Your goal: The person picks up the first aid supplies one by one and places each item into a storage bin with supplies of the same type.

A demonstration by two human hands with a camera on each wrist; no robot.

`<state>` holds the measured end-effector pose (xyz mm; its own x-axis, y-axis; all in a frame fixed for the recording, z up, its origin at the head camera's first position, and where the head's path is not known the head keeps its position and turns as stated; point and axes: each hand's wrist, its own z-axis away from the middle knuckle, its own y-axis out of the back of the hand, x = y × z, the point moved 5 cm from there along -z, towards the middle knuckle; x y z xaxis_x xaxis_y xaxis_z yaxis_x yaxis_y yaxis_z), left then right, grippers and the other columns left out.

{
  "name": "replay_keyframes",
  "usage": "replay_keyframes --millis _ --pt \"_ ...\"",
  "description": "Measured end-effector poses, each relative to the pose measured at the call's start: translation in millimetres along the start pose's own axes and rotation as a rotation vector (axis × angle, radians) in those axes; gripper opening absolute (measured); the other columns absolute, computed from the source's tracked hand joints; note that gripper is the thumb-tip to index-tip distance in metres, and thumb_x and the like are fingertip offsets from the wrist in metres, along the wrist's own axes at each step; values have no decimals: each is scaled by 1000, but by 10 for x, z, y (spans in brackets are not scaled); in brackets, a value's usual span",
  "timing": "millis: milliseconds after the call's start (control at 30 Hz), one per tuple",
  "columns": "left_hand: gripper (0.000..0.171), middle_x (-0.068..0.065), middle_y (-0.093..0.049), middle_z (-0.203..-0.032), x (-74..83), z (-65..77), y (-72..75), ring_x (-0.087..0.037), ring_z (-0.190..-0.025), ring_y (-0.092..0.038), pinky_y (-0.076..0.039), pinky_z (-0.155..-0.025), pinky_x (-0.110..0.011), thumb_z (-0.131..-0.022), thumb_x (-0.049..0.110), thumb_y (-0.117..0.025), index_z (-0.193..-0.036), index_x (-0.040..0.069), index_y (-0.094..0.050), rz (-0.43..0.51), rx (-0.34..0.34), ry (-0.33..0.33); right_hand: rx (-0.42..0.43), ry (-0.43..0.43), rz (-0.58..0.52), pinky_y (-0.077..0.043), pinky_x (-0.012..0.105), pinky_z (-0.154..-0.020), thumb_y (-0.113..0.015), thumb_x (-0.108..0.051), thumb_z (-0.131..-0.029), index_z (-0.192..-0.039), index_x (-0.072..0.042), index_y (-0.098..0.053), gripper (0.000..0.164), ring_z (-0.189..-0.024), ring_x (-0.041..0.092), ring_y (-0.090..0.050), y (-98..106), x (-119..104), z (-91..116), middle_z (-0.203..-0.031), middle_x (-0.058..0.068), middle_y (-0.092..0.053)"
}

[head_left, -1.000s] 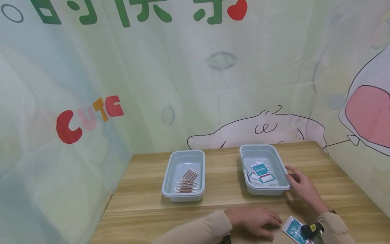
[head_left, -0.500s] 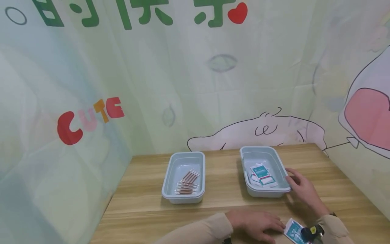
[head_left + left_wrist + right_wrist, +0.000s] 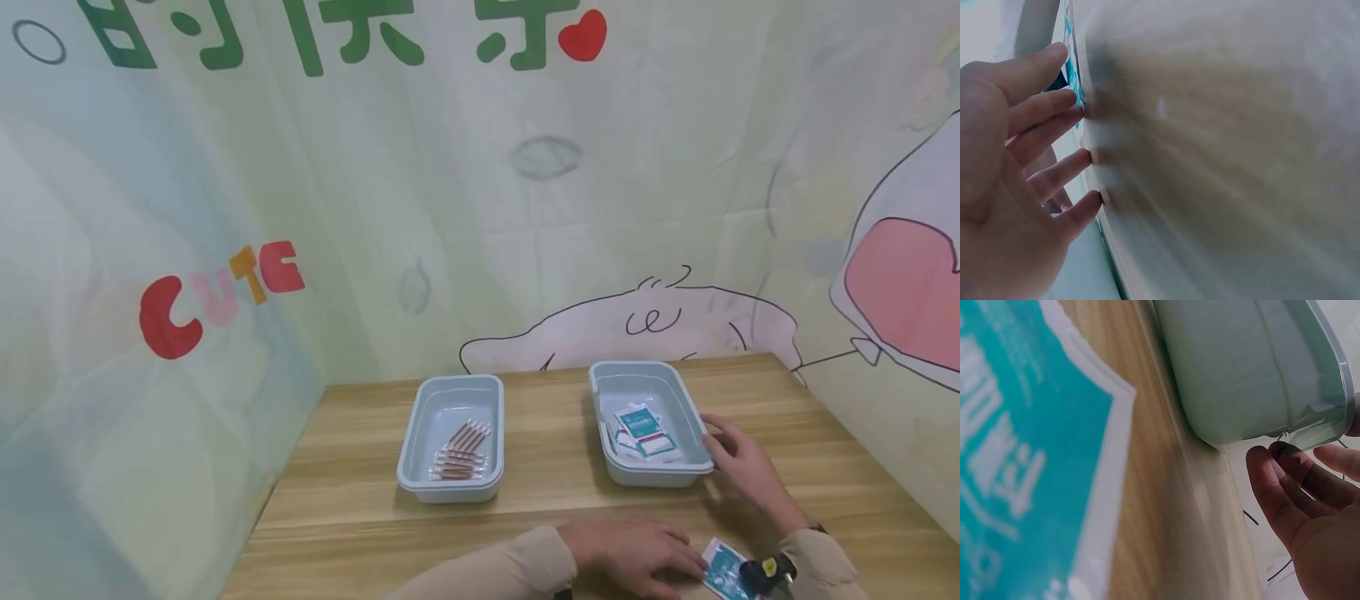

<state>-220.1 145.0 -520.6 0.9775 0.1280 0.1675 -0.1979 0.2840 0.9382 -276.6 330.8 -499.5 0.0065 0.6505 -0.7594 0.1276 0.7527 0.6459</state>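
Note:
My left hand (image 3: 630, 554) lies low over the table with its fingers extended. Its fingertips touch the near left edge of a teal-and-white sachet (image 3: 722, 568), which is partly hidden by the right wrist's camera. In the left wrist view, the fingers (image 3: 1050, 128) reach the table surface and the sachet's edge (image 3: 1071, 69). My right hand (image 3: 750, 475) holds the near right corner of a light blue plastic tray (image 3: 660, 477), thumb at the rim and other fingers (image 3: 1272, 490) below it. Several similar sachets (image 3: 645, 433) lie inside that tray.
To the left stands another light blue tray (image 3: 450, 493) with several brown-stemmed cotton swabs (image 3: 461, 454). Both trays rest on a wood-grain table (image 3: 337, 533). A printed cloth backdrop (image 3: 375, 208) hangs behind and on the sides.
My left hand has slid slightly right, its fingers now meeting the loose sachet's edge. The right hand keeps its place at the tray. The head view has shifted slightly.

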Motion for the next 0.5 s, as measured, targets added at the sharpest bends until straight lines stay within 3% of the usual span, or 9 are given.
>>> replay_keyframes --millis 100,233,367,500 --pt "49 18 -38 -151 -11 13 -28 6 -142 -21 -12 -114 -8 -100 39 -51 -146 27 -44 -9 4 -3 0 -3 -4 -50 58 -94 -37 -45 -104 -151 -6 -32 61 -123 49 -49 -6 5 2 -138 34 -46" --pt "48 13 -46 -146 -50 69 -43 4 -138 -30 -13 -113 -6 -99 38 -53 -144 21 -47 -22 54 -17 0 -7 -7 -50 58 -93 -37 -44 -104 -151 -5 -32 61 -123 50 -49 -11 0 5 -138 35 -46" --pt "44 12 -53 -136 -105 166 -36 5 -130 -40 -21 -109 -4 -98 36 -57 -139 19 -52 1 102 -4 -4 -2 -8 -49 58 -94 -37 -43 -104 -151 -5 -32 60 -123 50 -49 -11 -13 6 -137 35 -46" --pt "42 12 -57 -125 -137 273 -14 5 -117 -48 -30 -102 -3 -97 37 -59 -134 19 -57 -43 145 13 -13 -19 -5 -49 59 -94 -35 -45 -104 -151 -4 -29 62 -124 51 -47 -14 -11 0 -139 36 -44"
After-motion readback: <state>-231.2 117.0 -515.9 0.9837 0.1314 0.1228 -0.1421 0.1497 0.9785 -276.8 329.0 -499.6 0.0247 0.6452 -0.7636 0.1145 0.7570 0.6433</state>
